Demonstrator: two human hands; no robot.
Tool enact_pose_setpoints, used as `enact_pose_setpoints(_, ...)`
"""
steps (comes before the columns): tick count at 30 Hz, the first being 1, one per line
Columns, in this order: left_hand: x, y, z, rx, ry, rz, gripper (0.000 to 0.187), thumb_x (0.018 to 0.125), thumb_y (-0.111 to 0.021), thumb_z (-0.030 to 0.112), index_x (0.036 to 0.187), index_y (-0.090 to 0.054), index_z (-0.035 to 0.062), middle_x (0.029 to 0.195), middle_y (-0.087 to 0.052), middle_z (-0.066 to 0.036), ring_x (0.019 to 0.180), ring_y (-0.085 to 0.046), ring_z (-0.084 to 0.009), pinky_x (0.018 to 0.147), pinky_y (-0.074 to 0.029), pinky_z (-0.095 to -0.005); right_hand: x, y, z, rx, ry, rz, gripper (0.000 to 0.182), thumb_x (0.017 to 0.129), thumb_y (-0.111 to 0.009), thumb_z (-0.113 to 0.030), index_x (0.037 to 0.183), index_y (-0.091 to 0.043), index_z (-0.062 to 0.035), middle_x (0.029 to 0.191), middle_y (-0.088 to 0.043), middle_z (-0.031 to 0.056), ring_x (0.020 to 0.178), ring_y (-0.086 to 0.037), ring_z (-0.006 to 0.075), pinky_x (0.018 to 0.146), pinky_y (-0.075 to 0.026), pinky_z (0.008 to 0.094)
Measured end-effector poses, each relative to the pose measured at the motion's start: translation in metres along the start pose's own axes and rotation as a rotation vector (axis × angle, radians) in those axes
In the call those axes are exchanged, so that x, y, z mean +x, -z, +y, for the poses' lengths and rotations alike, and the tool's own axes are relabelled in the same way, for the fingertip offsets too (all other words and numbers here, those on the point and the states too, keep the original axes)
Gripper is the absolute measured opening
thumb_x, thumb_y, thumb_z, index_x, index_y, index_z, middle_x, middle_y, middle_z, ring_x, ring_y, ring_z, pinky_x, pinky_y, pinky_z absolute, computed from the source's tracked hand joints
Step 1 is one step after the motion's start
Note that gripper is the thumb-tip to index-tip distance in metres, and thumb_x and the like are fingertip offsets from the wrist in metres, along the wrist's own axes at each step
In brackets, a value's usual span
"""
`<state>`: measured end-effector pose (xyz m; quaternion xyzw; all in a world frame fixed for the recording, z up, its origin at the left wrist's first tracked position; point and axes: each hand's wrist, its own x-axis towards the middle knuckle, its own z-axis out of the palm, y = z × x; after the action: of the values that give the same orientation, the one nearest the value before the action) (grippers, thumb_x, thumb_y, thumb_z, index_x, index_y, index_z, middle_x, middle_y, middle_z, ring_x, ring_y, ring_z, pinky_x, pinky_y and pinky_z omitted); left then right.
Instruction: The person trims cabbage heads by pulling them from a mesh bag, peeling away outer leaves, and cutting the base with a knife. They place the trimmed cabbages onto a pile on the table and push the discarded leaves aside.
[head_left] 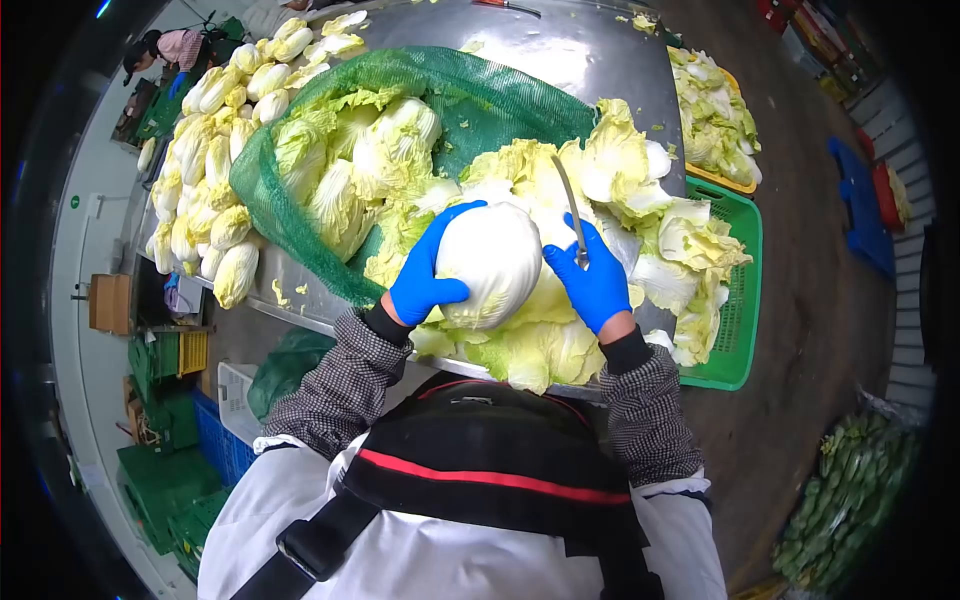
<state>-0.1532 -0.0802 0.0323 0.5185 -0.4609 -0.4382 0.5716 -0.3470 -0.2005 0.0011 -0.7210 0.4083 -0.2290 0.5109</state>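
Observation:
My left hand [424,278], in a blue glove, grips the side of a pale napa cabbage [490,265], thumb across the near face. The cabbage's smooth white end is turned up toward me. Just to its right, my right hand [594,282], also gloved in blue, is closed around a knife [570,197]. The knife's narrow, curved blade points away from me; its handle is mostly hidden in the glove. Loose yellow-green cabbage leaves [540,350] lie beneath and around both hands. Behind my left hand, a green mesh sack [262,190] lies open with leafy cabbages [340,205] in it.
On the metal table [625,60], a heap of trimmed cabbages [215,165] lies at the left. A green crate [742,290] with leaves stands at the right edge, near a yellow crate [752,180]. Another person [178,48] is at the far left.

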Motion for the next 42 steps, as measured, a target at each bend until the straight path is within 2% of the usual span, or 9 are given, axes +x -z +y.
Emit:
enact_pose_setpoints(3,0.000,-0.004,-0.003,0.088,-0.043,0.076,0.091,0.059,-0.074,0.039,0.131,-0.033,0.0020,0.128,-0.041,-0.012,0.119,-0.039,-0.0231,0.101,-0.029,-0.0349,-0.017,0.012,-0.034,0.578,0.010,-0.214,0.055,0.076,-0.068,-0.028,0.123,-0.047,-0.0072,0.078,-0.055,0.0053,0.068,-0.051,0.0111,0.065,-0.043,0.0235)
enact_pose_setpoints(10,-0.006,-0.014,-0.006,0.058,0.011,0.238,0.085,0.062,-0.072,0.038,0.130,-0.034,0.0022,0.126,-0.043,-0.012,0.118,-0.041,-0.0236,0.100,-0.031,-0.0345,-0.017,0.000,-0.043,0.073,0.206,-0.083,0.050,0.074,-0.066,-0.019,0.120,-0.050,-0.0066,0.072,-0.057,0.0030,0.059,-0.051,0.0108,0.058,-0.045,0.0249)
enact_pose_setpoints(17,-0.015,-0.005,-0.003,0.143,-0.003,0.258,0.082,0.060,-0.076,0.027,0.128,-0.037,0.0047,0.122,-0.045,-0.012,0.114,-0.043,-0.0225,0.098,-0.033,-0.0344,-0.010,-0.004,-0.059,0.054,0.342,-0.091,0.044,0.073,-0.065,-0.020,0.113,-0.051,-0.0065,0.085,-0.058,0.0069,0.068,-0.056,0.0163,0.064,-0.046,0.0260)
enact_pose_setpoints(23,-0.019,0.033,-0.019,0.096,0.034,0.318,0.075,0.069,-0.070,0.032,0.129,-0.035,0.0033,0.123,-0.045,-0.012,0.114,-0.043,-0.0224,0.098,-0.034,-0.0341,-0.017,-0.014,-0.053,0.345,0.115,-0.107,0.032,0.072,-0.065,-0.006,0.098,-0.045,-0.0080,0.082,-0.050,0.0016,0.072,-0.050,0.0082,0.063,-0.044,0.0234)
enact_pose_setpoints(27,-0.027,0.066,-0.026,-0.645,0.173,0.261,0.067,0.084,-0.051,0.045,0.134,-0.031,0.0047,0.131,-0.041,-0.015,0.119,-0.042,-0.0257,0.101,-0.033,-0.0386,0.010,-0.001,-0.037,0.200,-0.132,0.116,0.030,0.075,-0.066,-0.010,0.099,-0.048,-0.0070,0.084,-0.052,0.0032,0.070,-0.049,0.0096,0.063,-0.045,0.0258)
enact_pose_setpoints(29,-0.028,0.076,-0.016,-1.258,0.241,-0.062,0.065,0.087,-0.044,0.048,0.135,-0.030,0.0070,0.132,-0.040,-0.014,0.120,-0.041,-0.0272,0.102,-0.032,-0.0418,0.019,-0.014,-0.035,-0.146,0.051,0.156,0.045,0.073,-0.069,-0.018,0.112,-0.049,-0.0075,0.088,-0.054,0.0046,0.071,-0.050,0.0107,0.064,-0.046,0.0277)
enact_pose_setpoints(31,-0.022,0.076,-0.013,-1.232,0.237,-0.046,0.070,0.087,-0.034,0.058,0.136,-0.030,0.0084,0.134,-0.038,-0.013,0.121,-0.041,-0.0287,0.103,-0.030,-0.0435,0.017,-0.037,-0.065,-0.312,0.134,-0.008,0.063,0.072,-0.071,-0.026,0.126,-0.043,-0.0103,0.088,-0.054,0.0045,0.070,-0.050,0.0114,0.063,-0.046,0.0277)
enact_pose_setpoints(34,-0.012,0.063,-0.006,-1.009,0.240,-0.086,0.068,0.087,-0.036,0.056,0.134,-0.031,0.0074,0.130,-0.042,-0.014,0.116,-0.045,-0.0278,0.101,-0.032,-0.0408,0.019,-0.055,-0.110,0.206,-0.043,-0.352,0.067,0.072,-0.071,-0.033,0.128,-0.041,-0.0115,0.089,-0.055,0.0051,0.074,-0.051,0.0112,0.063,-0.046,0.0256)
enact_pose_setpoints(42,-0.032,0.094,-0.010,-0.641,0.351,-0.059,0.062,0.089,-0.042,0.045,0.134,-0.029,0.0041,0.132,-0.041,-0.013,0.117,-0.045,-0.0237,0.099,-0.036,-0.0364,0.022,-0.083,-0.104,0.138,-0.044,-0.331,0.052,0.070,-0.073,-0.029,0.111,-0.047,-0.0114,0.082,-0.055,0.0052,0.073,-0.052,0.0116,0.063,-0.046,0.0258)
